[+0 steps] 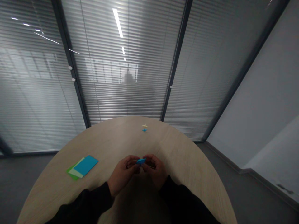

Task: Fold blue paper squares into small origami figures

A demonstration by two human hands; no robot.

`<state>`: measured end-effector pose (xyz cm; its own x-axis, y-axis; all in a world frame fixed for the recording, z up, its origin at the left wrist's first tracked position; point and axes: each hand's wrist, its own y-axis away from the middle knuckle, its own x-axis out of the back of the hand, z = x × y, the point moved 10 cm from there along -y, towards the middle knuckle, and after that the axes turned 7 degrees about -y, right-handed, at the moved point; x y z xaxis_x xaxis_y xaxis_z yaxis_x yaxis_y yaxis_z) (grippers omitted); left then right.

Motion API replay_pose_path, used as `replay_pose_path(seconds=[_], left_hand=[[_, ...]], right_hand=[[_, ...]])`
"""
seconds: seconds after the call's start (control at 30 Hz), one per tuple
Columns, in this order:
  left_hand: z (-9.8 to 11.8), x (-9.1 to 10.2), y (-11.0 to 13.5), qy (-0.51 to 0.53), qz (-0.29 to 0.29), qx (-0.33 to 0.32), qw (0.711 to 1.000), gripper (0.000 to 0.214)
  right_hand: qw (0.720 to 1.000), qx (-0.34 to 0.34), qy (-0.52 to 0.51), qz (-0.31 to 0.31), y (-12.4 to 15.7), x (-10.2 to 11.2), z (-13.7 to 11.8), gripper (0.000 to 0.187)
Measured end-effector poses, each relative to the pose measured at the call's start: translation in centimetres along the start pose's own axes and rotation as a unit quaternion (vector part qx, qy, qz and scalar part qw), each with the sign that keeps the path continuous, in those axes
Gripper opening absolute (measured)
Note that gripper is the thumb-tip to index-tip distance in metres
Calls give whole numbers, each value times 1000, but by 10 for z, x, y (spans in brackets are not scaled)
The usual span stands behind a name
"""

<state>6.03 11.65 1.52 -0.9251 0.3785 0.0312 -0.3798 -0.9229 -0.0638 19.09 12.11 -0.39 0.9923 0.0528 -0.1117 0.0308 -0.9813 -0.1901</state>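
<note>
Between my two hands is a small piece of folded blue paper (141, 161), held above the near middle of the round wooden table (187, 174). My left hand (123, 172) grips its left side, thumb and fingers pinched together. On the other side, the fingers of my right hand (155, 169) are closed on its right end. The fingertips cover part of the paper, so its full shape is hidden. Further back on the table stand two tiny folded paper figures, one yellow (144, 126) and one blue (144, 130), close to each other.
A fanned stack of paper sheets lies to the left, with a blue sheet (86, 165) on top of pale and green ones (73, 177). Behind the table's far edge rises a glass partition with blinds (130, 99). A white wall (263, 102) stands at the right.
</note>
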Motion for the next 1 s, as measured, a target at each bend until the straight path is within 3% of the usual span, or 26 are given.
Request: replay_pose_path(seconds=[0.33, 0.6, 0.77, 1.0], left_hand=[[-10, -3, -1, 54, -23, 38, 998, 40], [-1, -8, 0, 10, -45, 20, 999, 37], [1, -4, 0, -66, -29, 18, 997, 33], [1, 2, -1, -100, -3, 0, 995, 34]], right_hand=[[999, -4, 12, -52, -2, 2, -13, 24], [995, -19, -5, -93, 0, -3, -8, 35], [994, -25, -66, -81, 1, -4, -1, 44], [995, -31, -60, -68, 2, -7, 1, 44]])
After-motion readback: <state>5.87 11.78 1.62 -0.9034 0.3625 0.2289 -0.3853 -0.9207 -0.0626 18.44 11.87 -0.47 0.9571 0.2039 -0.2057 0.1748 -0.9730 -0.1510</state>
